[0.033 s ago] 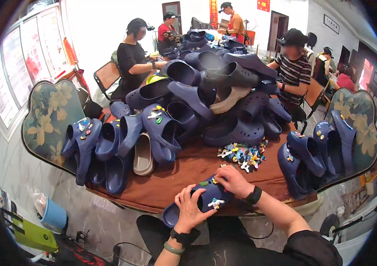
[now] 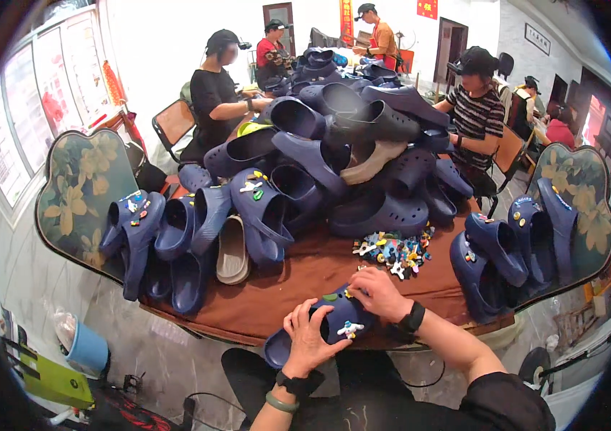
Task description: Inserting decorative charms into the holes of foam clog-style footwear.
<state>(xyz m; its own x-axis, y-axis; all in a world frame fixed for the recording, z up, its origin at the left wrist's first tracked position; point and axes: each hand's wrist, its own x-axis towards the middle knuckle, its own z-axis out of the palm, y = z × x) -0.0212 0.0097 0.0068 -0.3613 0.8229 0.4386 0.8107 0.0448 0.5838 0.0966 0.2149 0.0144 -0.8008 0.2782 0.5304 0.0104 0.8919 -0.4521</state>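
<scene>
At the table's near edge, a navy blue clog point(image 2: 346, 313) lies tilted between my hands. My left hand point(image 2: 310, 342) grips it around the opening, thumb on one side and fingers on the other. Closed in a pinch, my right hand point(image 2: 380, 296) holds a small yellow shoe charm point(image 2: 348, 292) against the upper; its fingers partly hide the charm. Also on the upper are a green charm point(image 2: 330, 297) and a white figure charm point(image 2: 349, 330). Just beyond the right hand, a pile of mixed charms point(image 2: 396, 251) rests on the brown tablecloth point(image 2: 305, 267).
A tall heap of navy clogs point(image 2: 384, 210) fills the table's middle. Decorated clogs stand at the left point(image 2: 135, 230) and right point(image 2: 496, 251), with a grey clog point(image 2: 233, 250) near the left group. Several people sit or stand farther off. A blue bin point(image 2: 87, 346) is on the floor.
</scene>
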